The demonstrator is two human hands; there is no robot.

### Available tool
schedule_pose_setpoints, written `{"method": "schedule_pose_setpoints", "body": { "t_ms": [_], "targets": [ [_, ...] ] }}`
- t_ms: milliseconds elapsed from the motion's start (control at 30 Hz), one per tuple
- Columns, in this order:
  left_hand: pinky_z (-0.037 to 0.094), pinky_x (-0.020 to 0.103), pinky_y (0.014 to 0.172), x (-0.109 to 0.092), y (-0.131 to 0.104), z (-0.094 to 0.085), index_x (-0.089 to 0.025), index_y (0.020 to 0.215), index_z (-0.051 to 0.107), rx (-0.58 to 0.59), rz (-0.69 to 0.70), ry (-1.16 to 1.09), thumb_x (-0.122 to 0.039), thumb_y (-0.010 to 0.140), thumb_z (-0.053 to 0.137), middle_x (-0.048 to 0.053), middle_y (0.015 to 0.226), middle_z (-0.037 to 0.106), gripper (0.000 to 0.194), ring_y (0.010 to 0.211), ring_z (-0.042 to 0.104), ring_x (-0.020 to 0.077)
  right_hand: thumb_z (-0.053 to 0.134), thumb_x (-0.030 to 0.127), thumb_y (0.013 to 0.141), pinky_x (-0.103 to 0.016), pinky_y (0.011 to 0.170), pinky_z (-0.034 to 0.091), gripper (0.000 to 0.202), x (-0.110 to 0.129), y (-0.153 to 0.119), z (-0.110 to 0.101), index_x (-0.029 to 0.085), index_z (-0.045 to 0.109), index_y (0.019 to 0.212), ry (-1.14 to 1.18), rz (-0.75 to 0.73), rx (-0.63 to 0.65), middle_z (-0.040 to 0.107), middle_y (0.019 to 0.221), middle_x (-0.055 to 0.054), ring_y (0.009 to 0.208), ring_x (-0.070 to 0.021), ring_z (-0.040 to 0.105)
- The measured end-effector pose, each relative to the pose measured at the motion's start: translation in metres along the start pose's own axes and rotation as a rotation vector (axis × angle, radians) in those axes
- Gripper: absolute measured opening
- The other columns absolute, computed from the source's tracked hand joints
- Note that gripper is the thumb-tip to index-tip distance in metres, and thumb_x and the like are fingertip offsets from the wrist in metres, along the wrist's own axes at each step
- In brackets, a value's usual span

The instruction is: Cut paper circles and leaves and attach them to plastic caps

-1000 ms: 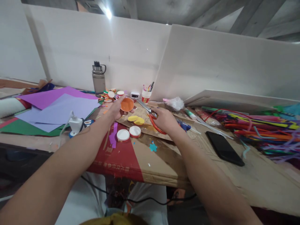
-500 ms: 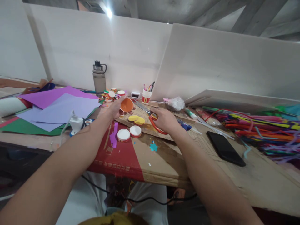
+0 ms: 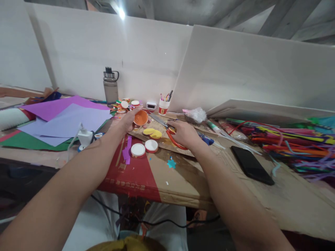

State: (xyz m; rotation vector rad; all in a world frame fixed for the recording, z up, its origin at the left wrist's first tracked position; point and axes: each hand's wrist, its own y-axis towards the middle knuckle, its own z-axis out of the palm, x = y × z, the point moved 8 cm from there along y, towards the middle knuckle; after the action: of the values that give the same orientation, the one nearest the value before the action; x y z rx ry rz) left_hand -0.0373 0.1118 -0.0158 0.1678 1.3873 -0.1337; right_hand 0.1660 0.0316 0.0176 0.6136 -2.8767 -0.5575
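Observation:
My left hand (image 3: pixel 128 120) is closed around a small round cup (image 3: pixel 141 118) whose orange inside faces me. In my right hand (image 3: pixel 183 131) is a pair of scissors (image 3: pixel 176 141) with orange-red handles. Their metal blades point left toward the cup, apart from it as far as I can see. Below the hands lie yellow rounded pieces (image 3: pixel 152 133) on a cardboard sheet. Nearer to me are a white round piece with a red rim (image 3: pixel 138 150) and a similar one (image 3: pixel 151 146) touching it. A blue star-like cutout (image 3: pixel 171 164) and purple paper scraps (image 3: pixel 127 151) lie close by.
At the back stand a grey bottle (image 3: pixel 110 87), a small white clock (image 3: pixel 151 105) and a paper cup of pens (image 3: pixel 163 106). Coloured paper sheets (image 3: pixel 70 116) and a white plug (image 3: pixel 86 137) lie left. A black phone (image 3: pixel 251 164) and pipe cleaners (image 3: pixel 298 143) are on the right.
The cup in my left hand has shifted very slightly left. My right hand and the scissors are almost where they were.

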Motion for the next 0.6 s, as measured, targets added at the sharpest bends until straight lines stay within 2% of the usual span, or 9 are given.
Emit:
{"method": "schedule_pose_setpoints", "body": {
  "t_ms": [133,367,500,600],
  "targets": [
    [0.022,0.022,0.031,0.003,0.0011,0.001,-0.013,0.109,0.07,-0.009,-0.043,-0.003,-0.057,0.087,0.054,0.014,0.07,0.073,0.051,0.041,0.061,0.02,0.054,0.029,0.09,-0.037,0.096,0.05,0.04,0.0006,0.0001,0.0008,0.024,0.066,0.127,0.002,-0.018,0.012,0.067,0.131,-0.009,0.114,-0.0266,0.065],
    [0.018,0.022,0.032,0.0034,0.0028,0.0005,-0.015,0.104,0.071,0.024,-0.006,0.022,-0.056,0.084,0.06,0.011,0.064,0.071,0.047,0.039,0.06,0.0192,0.053,0.032,0.091,-0.037,0.09,0.051,0.04,0.0014,-0.0009,0.0018,0.025,0.065,0.129,-0.056,-0.002,0.057,0.069,0.127,-0.011,0.11,-0.0282,0.066],
    [0.019,0.024,0.034,-0.0006,0.0005,-0.0027,-0.013,0.101,0.072,-0.028,0.032,0.083,-0.054,0.086,0.057,0.011,0.062,0.07,0.046,0.041,0.061,0.0216,0.052,0.032,0.091,-0.037,0.086,0.051,0.041,0.0035,-0.0017,0.0022,0.025,0.066,0.129,-0.071,-0.005,0.069,0.07,0.123,-0.011,0.107,-0.0291,0.067],
    [0.025,0.025,0.036,-0.0023,-0.0015,-0.0009,-0.014,0.102,0.072,-0.02,0.031,0.083,-0.053,0.086,0.058,0.011,0.064,0.071,0.045,0.043,0.062,0.0214,0.052,0.031,0.091,-0.035,0.086,0.05,0.041,0.0041,-0.0018,0.0019,0.025,0.066,0.128,-0.056,-0.002,0.07,0.07,0.124,-0.011,0.108,-0.0283,0.067]
  ]
}}
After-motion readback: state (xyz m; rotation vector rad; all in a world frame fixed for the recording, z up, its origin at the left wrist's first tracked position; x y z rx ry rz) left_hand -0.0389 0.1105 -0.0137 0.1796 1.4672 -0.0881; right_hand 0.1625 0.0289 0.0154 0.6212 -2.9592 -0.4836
